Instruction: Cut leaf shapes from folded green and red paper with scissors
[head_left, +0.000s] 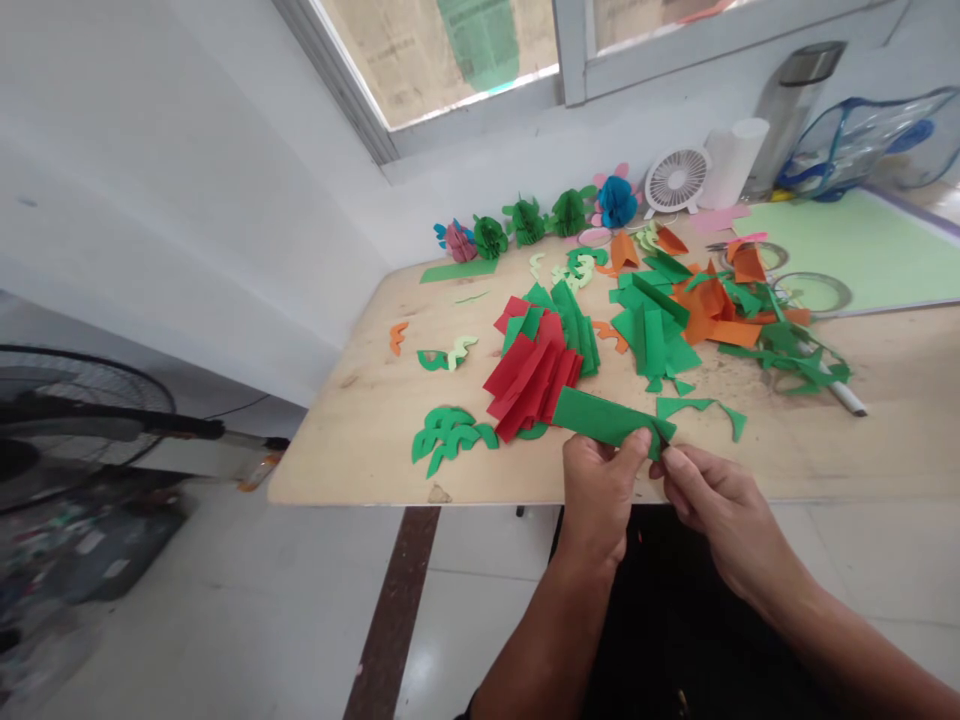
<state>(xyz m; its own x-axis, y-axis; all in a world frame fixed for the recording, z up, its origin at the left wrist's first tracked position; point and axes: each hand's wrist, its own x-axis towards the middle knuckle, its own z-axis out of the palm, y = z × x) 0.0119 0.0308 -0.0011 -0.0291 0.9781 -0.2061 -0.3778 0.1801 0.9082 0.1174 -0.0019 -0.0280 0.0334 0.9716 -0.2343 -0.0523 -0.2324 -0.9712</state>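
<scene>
My left hand (600, 490) grips a folded strip of green paper (600, 415) near its right end, thumb on top. Close against it, my right hand (712, 490) is closed on small scissors (664, 443); only a dark blade shows at the paper's right end, and the handles are hidden in the fingers. Left of the strip lies a fanned pile of folded red paper (529, 375), with green folded pieces (574, 325) behind it. Cut green curved shapes (450, 435) lie at the front left. A curved green offcut (701, 405) rests just beyond my right hand.
Green and orange folded paper (709, 305), scraps and a white marker (847, 395) cover the right side. Finished paper figures (529, 220) line the wall beside a small white fan (677, 180) and a steel flask (795, 115). A large black fan (82, 430) stands left of the table.
</scene>
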